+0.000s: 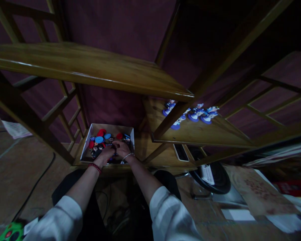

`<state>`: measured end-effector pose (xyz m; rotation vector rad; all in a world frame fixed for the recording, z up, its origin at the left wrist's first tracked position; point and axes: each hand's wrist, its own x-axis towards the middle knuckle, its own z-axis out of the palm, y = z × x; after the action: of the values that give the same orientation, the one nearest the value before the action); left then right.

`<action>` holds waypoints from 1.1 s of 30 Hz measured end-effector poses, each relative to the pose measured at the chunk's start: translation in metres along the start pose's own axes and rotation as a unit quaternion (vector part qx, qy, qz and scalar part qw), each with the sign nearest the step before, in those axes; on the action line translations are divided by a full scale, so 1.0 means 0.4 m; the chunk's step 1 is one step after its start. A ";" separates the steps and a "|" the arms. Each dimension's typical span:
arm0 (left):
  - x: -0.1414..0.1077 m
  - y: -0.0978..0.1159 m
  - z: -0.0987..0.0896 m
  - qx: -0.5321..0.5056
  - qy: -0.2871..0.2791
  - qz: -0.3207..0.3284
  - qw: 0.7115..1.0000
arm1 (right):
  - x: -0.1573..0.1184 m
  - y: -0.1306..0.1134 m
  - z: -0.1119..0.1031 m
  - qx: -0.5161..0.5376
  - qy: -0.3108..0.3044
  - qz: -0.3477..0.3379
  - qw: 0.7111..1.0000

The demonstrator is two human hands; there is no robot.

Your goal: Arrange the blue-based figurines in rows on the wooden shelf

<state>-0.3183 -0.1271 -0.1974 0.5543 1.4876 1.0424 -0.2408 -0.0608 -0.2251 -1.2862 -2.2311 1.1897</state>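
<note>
Both my hands are inside a shallow white cardboard box (pixel 88 146) that stands on the low wooden shelf. My left hand (pixel 107 153), with a red bead bracelet at the wrist, is closed with its fingertips turned towards the other hand. Close against it, my right hand (pixel 122 149) bends its fingers inward over a small dark item that I cannot make out. Around them lie several small figurines and discs, among them a blue round base (pixel 99 139), a red piece (pixel 101 132) and another red round base (pixel 119 136). Shadow hides the fingertips.
Above the box runs a thick wooden shelf board (pixel 90 72). Several figurines on purple bases (pixel 196 115) stand on the middle shelf (pixel 215 135) to the right. A black tray with a white rim (pixel 181 153) lies lower down, near a round black stool (pixel 217 179).
</note>
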 end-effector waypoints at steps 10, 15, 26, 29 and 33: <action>0.011 -0.004 -0.011 -0.097 -0.047 0.027 0.994 | -0.034 0.071 -0.034 0.120 -0.001 -0.008 0.993; 0.005 -0.010 -0.014 -0.132 -0.033 0.022 0.990 | -0.055 0.099 -0.020 0.176 0.022 0.016 0.984; 0.008 -0.021 -0.032 -0.089 -0.034 0.030 0.995 | -0.068 0.102 0.004 0.218 0.082 0.029 0.972; 0.007 -0.023 -0.035 -0.061 -0.035 0.036 0.997 | -0.068 0.103 0.009 0.222 0.098 0.038 0.970; 0.008 -0.027 -0.038 0.006 -0.051 0.036 0.998 | -0.064 0.120 0.013 0.217 0.092 0.036 0.971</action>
<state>-0.3310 -0.1344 -0.2094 0.6637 1.3938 1.0472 -0.2024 -0.0724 -0.2621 -1.2424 -1.6832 1.4212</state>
